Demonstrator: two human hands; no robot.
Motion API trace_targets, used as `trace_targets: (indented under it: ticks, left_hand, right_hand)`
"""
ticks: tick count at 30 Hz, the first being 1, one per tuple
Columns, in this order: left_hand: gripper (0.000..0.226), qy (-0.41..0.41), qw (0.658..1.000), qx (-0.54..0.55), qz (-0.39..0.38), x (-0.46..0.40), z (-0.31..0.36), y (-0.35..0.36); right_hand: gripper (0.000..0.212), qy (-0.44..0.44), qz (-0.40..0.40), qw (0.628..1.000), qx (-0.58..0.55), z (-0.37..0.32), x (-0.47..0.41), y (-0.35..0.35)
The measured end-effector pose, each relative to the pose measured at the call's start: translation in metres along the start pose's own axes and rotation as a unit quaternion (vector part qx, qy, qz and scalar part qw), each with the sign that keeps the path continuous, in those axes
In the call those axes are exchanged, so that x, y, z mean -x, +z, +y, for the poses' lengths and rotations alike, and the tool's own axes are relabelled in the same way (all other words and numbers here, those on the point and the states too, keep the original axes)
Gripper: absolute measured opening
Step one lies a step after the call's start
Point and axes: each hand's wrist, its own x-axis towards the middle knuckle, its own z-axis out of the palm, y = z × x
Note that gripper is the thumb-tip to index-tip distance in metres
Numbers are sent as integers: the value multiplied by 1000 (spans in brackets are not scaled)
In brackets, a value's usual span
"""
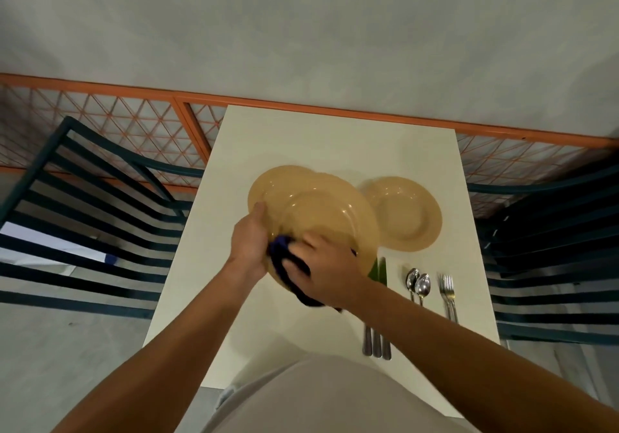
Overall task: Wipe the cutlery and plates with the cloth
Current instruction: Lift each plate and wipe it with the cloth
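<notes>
My left hand (pixel 249 243) grips the left rim of a tan plate (pixel 321 211) lifted over the table. My right hand (pixel 323 270) holds a dark blue cloth (pixel 284 258) and presses it against the plate's near edge. Behind the lifted plate, another tan plate (pixel 271 181) lies on the white table (pixel 335 137). A third tan plate (pixel 407 213) lies to the right. Knives (pixel 378 342) lie under my right forearm, their blades partly hidden. Two spoons (pixel 418 287) and forks (pixel 449 295) lie further right.
Dark slatted chairs stand on the left (pixel 87 204) and on the right (pixel 549 258) of the table. An orange mesh fence (pixel 140 121) runs behind the table's far edge. A green thing (pixel 373 270) peeks out beside the knife blades.
</notes>
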Motion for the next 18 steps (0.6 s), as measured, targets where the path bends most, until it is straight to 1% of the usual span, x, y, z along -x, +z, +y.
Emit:
trace_targets:
  ticks: [1,2,3,5,6,7,9,10,12,13,15,16,18]
  left_hand:
    - [29,4,1000,0,-1,-3,0,-9]
    - [28,11,1000,-6,-3,-4,1,-15]
    - [28,19,1000,-18,-5,-5,0,-20]
    - [32,33,998,-57,-12,-3,-3,-20]
    - [34,39,996,-72,-18,0,-5,-16]
    - [36,40,996,-81,-28,0,-10,-11]
    - [35,31,995,-88,-46,5,-18,3]
    - [34,25,994,-91,-49,7,-20,8]
    - [34,22,995,-87,-42,4,-24,11]
    - [35,19,996,-86,-34,0,-24,8]
    - [37,14,993,-113,-9,-10,-28,-3]
    - [39,13,991,-137,0,-15,-32,-12]
    - [48,21,986,-164,-3,-25,-50,-33]
  right_hand:
    - [22,-46,-26,999,1,13,12,-6]
    - [20,-74,-52,996,14,29,21,-15]
    - [20,-79,-72,994,37,48,26,-22]
    - [28,-42,-84,991,94,80,21,-36]
    - [35,-12,-80,989,123,90,10,-39]
    - [39,13,-59,989,139,94,-1,-40]
    - [38,53,-3,989,140,79,-23,-31]
    - [35,74,7,990,120,63,-31,-22]
    - [32,79,-13,994,72,25,-27,4]
    - [31,65,-22,996,49,9,-17,17]
    - [29,9,-54,998,-8,-1,12,34]
    - [27,-21,-88,995,-33,4,27,35]
    - [26,-88,-179,979,-39,27,50,37]
